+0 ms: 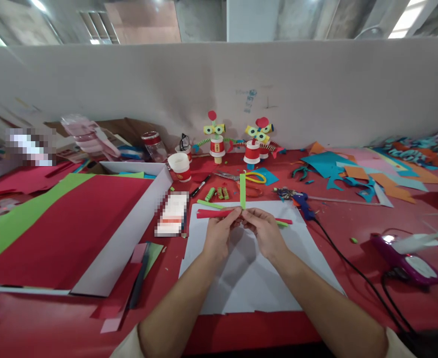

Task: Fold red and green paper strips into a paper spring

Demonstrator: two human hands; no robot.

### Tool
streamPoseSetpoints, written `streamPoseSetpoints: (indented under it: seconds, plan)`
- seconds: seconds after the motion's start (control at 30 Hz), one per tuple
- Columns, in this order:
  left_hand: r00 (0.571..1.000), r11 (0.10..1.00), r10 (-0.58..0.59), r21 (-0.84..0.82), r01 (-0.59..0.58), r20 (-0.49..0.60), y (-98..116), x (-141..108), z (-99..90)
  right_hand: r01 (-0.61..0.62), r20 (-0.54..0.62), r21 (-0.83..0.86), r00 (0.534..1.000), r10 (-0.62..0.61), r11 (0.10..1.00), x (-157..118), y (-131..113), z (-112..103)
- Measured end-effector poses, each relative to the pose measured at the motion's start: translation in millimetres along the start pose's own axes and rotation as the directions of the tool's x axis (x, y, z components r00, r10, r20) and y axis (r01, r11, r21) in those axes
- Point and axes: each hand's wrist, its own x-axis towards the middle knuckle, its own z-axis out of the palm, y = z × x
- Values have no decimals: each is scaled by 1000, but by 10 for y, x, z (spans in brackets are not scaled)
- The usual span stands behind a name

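Over a white sheet [241,278], my left hand [221,231] and my right hand [266,233] meet with fingertips pinched together. Between them they hold a light green paper strip [243,191], which stands upright above the fingers. Red paper strips [209,214] show to the left, by my left hand, and a red strip end [284,221] shows past my right hand. Whether these are held or lie on the sheet I cannot tell. Small folded paper springs [217,194] in green and striped colours lie just beyond the sheet.
Two paper-cup figures [217,146] stand at the back. Scissors [254,177], a marker [201,186] and a phone [172,214] lie nearby. A blue glue gun [304,205] with its cord is on the right, near paper scraps [357,171]. At left, a white box [129,253] carries red paper.
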Motion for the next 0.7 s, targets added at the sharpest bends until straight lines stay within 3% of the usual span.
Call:
streamPoseSetpoints:
  seconds: [0.3, 0.37, 0.43, 0.53, 0.6, 0.7]
  plan:
    - [994, 993, -105, -59, 105, 13, 43, 63, -46, 201, -56, -149, 976, -211, 968, 61, 104, -52]
    - [993, 993, -110, -46, 112, 36, 64, 70, -60, 294, -35, -298, 947, -318, 908, 63, 112, -67]
    - [993, 993, -106, -39, 108, 57, 87, 75, -74, 396, 27, -463, 900, -434, 793, 44, 107, -72]
    - [993, 994, -102, -36, 104, 62, 109, 80, -87, 484, 79, -575, 835, -544, 659, 8, 99, -68]
    - [994, 995, -97, -30, 99, 57, 107, 84, -92, 477, 70, -580, 837, -542, 661, -3, 102, -66]
    - [995, 997, -75, -18, 76, 60, 81, 90, -102, 405, 39, -518, 891, -452, 753, 9, 105, -61]
